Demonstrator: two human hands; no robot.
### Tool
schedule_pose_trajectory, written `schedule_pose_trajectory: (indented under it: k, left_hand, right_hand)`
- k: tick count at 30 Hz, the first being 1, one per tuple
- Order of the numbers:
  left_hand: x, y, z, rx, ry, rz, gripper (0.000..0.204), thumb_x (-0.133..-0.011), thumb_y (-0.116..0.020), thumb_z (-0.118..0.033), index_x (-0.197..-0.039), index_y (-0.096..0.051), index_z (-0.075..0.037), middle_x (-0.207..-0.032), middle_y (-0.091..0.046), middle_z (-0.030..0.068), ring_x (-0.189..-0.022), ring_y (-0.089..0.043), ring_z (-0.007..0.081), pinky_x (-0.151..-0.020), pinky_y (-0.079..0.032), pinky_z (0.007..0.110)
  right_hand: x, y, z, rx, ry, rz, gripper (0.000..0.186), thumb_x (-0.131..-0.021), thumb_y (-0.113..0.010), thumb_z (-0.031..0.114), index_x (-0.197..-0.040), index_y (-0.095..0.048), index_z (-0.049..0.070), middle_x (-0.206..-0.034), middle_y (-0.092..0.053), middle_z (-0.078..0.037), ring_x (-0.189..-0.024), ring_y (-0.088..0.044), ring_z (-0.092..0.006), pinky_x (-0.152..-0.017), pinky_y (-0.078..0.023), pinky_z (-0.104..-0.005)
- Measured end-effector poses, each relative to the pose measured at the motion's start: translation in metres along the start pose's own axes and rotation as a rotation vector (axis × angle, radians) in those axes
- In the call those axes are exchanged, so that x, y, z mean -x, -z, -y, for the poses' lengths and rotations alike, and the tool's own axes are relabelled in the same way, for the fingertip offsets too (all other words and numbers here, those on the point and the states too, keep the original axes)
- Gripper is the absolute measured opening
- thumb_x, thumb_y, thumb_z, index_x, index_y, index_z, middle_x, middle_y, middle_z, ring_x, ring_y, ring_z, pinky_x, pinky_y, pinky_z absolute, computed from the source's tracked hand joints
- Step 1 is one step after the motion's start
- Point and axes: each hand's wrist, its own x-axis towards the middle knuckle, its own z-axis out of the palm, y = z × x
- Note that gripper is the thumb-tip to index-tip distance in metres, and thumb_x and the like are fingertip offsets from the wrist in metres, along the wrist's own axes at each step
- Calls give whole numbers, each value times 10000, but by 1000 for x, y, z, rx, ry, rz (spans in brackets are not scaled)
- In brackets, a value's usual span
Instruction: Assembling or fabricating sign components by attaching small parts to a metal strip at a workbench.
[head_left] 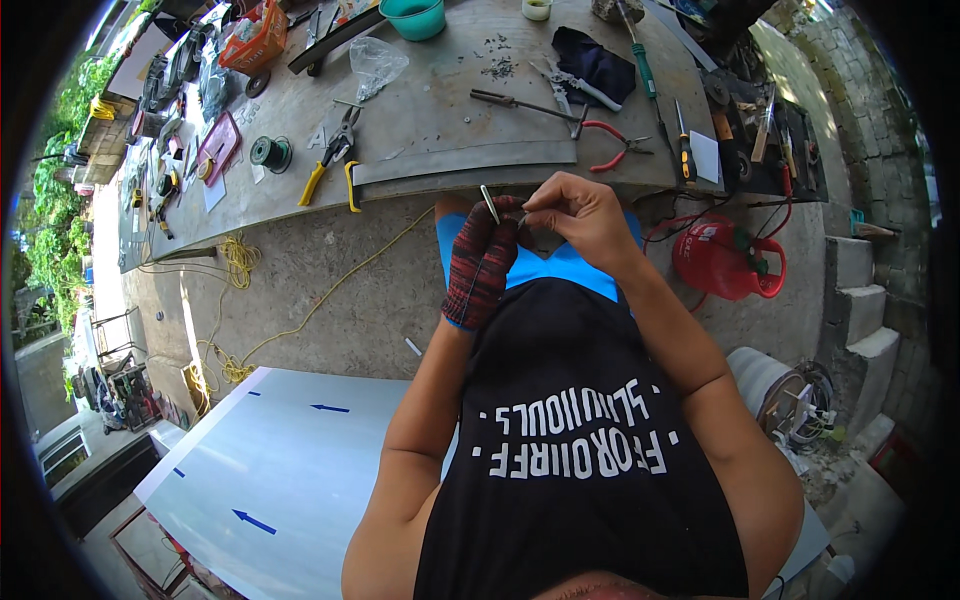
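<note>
At the table's near edge, my left hand (482,262), in a dark red and black knit glove, is closed around a short, thin silver metal piece (489,204) that sticks up from the fingers. My bare right hand (585,222) is beside it, thumb and forefinger pinched at the gloved fingertips. Whatever lies in that pinch is too small to make out. Just beyond both hands, a long flat metal strip (465,164) lies along the table edge. Yellow-handled snips (335,155) rest to its left, and red-handled pliers (617,146) to its right.
The metal-topped table (430,125) also carries a green wire spool (270,153), a teal bowl (412,18), a dark cloth (593,62), a screwdriver (685,145) and a soldering iron (642,68). A red gas cylinder (715,258) stands below right; a yellow cord (330,290) crosses the floor.
</note>
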Motion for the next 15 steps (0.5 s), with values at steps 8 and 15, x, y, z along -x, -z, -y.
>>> schedule_pose_trajectory:
  k: [8,15]
  left_hand:
    - [1,-11,-3,47,40,-57,194,-1043,-601,-156,-1213,-634,-67,-866,-676,40,-675,-542,65,-579,-398,208]
    - [5,-10,-6,-42,30,-121,179,-1037,-625,-163,-1175,-692,-71,-855,-666,20,-689,-531,61,-601,-408,221]
  right_hand:
    - [8,1,2,-3,21,-13,140,-910,-675,-110,-1017,-689,-21,-1010,-665,-54,-922,-664,-112,-837,-563,-248]
    - [13,-3,8,84,13,-38,132,-930,-675,-81,-1044,-691,-16,-986,-669,-50,-905,-662,-100,-818,-560,-242]
